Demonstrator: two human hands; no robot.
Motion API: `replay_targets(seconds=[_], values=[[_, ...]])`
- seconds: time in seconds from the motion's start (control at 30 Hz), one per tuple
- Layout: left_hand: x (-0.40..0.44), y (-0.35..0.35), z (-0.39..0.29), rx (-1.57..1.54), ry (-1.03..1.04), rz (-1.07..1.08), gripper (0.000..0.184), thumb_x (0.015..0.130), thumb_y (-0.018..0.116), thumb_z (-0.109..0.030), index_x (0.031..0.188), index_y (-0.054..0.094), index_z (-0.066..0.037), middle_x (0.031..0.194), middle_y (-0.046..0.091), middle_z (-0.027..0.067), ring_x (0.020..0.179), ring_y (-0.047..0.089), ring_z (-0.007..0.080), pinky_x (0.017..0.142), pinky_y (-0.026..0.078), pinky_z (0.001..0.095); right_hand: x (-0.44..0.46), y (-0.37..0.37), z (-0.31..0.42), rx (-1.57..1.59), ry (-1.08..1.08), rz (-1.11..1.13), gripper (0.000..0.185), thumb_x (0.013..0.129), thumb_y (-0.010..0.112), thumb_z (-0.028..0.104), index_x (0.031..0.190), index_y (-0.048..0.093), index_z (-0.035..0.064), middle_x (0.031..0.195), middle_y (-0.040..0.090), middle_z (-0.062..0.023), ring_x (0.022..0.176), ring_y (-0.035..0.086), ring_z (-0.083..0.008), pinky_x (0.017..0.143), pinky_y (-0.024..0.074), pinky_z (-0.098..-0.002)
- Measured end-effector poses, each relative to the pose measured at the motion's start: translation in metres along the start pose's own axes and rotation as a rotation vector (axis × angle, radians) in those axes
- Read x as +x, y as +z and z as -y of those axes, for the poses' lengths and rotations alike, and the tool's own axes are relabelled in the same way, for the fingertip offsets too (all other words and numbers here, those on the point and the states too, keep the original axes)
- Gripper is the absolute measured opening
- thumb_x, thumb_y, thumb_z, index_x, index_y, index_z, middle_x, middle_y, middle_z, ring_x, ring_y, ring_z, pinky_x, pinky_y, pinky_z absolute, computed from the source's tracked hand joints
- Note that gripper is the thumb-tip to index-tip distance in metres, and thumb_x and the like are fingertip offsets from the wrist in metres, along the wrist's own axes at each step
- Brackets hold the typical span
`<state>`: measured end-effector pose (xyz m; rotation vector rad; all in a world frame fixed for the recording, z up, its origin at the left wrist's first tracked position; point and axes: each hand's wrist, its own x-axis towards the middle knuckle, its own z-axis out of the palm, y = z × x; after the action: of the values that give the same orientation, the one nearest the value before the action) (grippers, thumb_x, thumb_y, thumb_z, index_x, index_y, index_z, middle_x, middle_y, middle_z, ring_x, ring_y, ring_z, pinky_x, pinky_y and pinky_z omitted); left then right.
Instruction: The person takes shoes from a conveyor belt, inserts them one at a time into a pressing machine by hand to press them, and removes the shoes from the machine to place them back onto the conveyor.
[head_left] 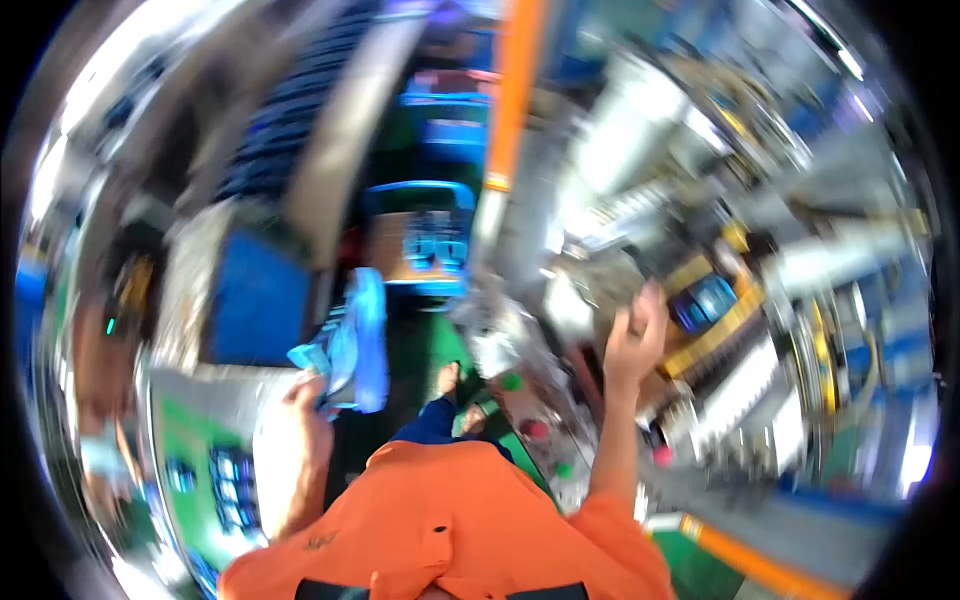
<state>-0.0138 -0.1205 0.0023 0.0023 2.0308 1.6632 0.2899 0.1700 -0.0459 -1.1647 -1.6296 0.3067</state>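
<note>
The whole view is smeared by motion. My left hand (308, 415) is raised at the left, with its fingers closed at a small light-blue piece (312, 357) whose kind I cannot make out. Just beyond it are long bright-blue shapes (368, 340), too blurred to name. On the other side my right hand (637, 340) is held up in front of a machine, thumb and fingers somewhat apart, and nothing shows between them. Close to its fingertips, a dark-blue part with a shiny face (703, 303) sits in a yellow frame (690, 357) on the machine.
Ahead stands a blue crate (420, 187) with blue parts on brown board. A tray with a green base (190, 430) at the left bears several dark-blue parts (232, 485). An orange post (515, 100) rises beside the machine (630, 130). A person (105, 450) is at the far left.
</note>
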Motion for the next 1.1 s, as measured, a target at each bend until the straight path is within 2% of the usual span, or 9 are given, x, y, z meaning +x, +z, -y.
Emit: replay_targets(seconds=[0.07, 0.23, 0.5, 0.57, 0.63, 0.77, 0.97, 1.07, 1.1], values=[[-0.008, -0.038, 0.03, -0.155, -0.052, 0.056, 0.032, 0.078, 0.065, -0.024, 0.099, 0.064, 0.0, 0.091, 0.065, 0.009, 0.078, 0.062, 0.0183, 0.064, 0.052, 0.0332, -0.071, 0.029, 0.039, 0.038, -0.164, 0.177, 0.023, 0.082, 0.056, -0.002, 0.105, 0.06, -0.0038, 0.101, 0.061, -0.0174, 0.082, 0.059, -0.0302, 0.071, 0.0479, -0.0348], [-0.055, -0.094, 0.072, -0.363, -0.193, -0.081, 0.016, 0.076, 0.07, -0.012, 0.087, 0.066, -0.002, 0.082, 0.066, 0.0061, 0.066, 0.061, 0.0149, 0.054, 0.051, 0.0292, -0.216, 0.088, -0.047, -0.066, -0.327, 0.419, 0.026, 0.086, 0.053, 0.008, 0.111, 0.059, 0.002, 0.104, 0.059, -0.0184, 0.094, 0.058, -0.0397, 0.078, 0.0488, -0.0447], [-0.056, -0.234, 0.138, -0.579, -0.161, -0.446, 0.014, 0.075, 0.071, -0.016, 0.084, 0.062, -0.008, 0.077, 0.065, 0.0038, 0.062, 0.06, 0.0149, 0.053, 0.048, 0.0313, -0.119, 0.115, 0.103, 0.102, -0.124, 0.346, 0.03, 0.09, 0.055, 0.009, 0.119, 0.057, 0.0014, 0.1, 0.06, -0.0157, 0.083, 0.061, -0.0254, 0.073, 0.048, -0.0355], [-0.042, -0.274, 0.134, -0.653, -0.138, -0.561, 0.017, 0.075, 0.071, -0.015, 0.086, 0.062, -0.006, 0.076, 0.064, 0.0051, 0.059, 0.058, 0.0153, 0.052, 0.047, 0.0292, -0.097, 0.157, 0.176, 0.548, -0.307, 0.371, 0.028, 0.094, 0.056, 0.011, 0.117, 0.056, -0.0042, 0.109, 0.063, -0.0181, 0.091, 0.063, -0.0232, 0.079, 0.0499, -0.0329], [-0.013, -0.321, 0.152, -0.607, -0.103, -0.682, 0.02, 0.074, 0.072, -0.015, 0.087, 0.063, -0.004, 0.075, 0.065, 0.0072, 0.06, 0.06, 0.0158, 0.053, 0.048, 0.0277, -0.085, 0.18, 0.289, 0.619, -0.208, 0.554, 0.027, 0.094, 0.058, 0.013, 0.115, 0.056, -0.0042, 0.105, 0.063, -0.0144, 0.084, 0.06, -0.0178, 0.075, 0.0492, -0.0281], [0.065, -0.426, 0.198, -0.681, 0.045, -0.886, 0.023, 0.07, 0.076, -0.009, 0.087, 0.064, 0.001, 0.075, 0.065, 0.0064, 0.061, 0.06, 0.0127, 0.053, 0.047, 0.0248, -0.089, 0.249, 0.505, 0.837, -0.532, 0.728, 0.016, 0.09, 0.062, 0.004, 0.104, 0.062, -0.0035, 0.094, 0.064, -0.0075, 0.072, 0.056, -0.0113, 0.062, 0.047, -0.0224], [0.19, -0.589, 0.218, -0.649, 0.043, -1.164, 0.02, 0.065, 0.079, -0.012, 0.075, 0.064, -0.002, 0.067, 0.061, 0.0008, 0.056, 0.052, 0.0085, 0.052, 0.041, 0.0242, -0.153, 0.372, 0.78, 0.625, -0.759, 1.079, 0.04, 0.09, 0.066, 0.022, 0.119, 0.058, -0.0024, 0.103, 0.066, -0.0095, 0.091, 0.064, -0.0151, 0.072, 0.051, -0.0254], [0.284, -0.688, 0.303, -0.468, -0.091, -1.3, 0.031, 0.061, 0.08, -0.019, 0.081, 0.067, 0.001, 0.072, 0.066, 0.0075, 0.068, 0.061, 0.016, 0.069, 0.05, 0.0283, -0.191, 0.453, 0.871, 0.473, -0.878, 1.113, 0.059, 0.085, 0.069, 0.029, 0.131, 0.049, -0.003, 0.106, 0.065, -0.011, 0.094, 0.063, -0.0157, 0.073, 0.0512, -0.0264], [0.276, -0.709, 0.265, -0.374, -0.233, -1.25, 0.032, 0.059, 0.08, -0.023, 0.079, 0.068, -0.001, 0.073, 0.068, 0.0078, 0.068, 0.062, 0.0167, 0.071, 0.051, 0.0304, -0.203, 0.482, 0.899, 0.424, -0.896, 1.11, 0.066, 0.084, 0.07, 0.032, 0.134, 0.045, -0.0035, 0.106, 0.065, -0.0113, 0.095, 0.063, -0.0157, 0.072, 0.0513, -0.0263]])
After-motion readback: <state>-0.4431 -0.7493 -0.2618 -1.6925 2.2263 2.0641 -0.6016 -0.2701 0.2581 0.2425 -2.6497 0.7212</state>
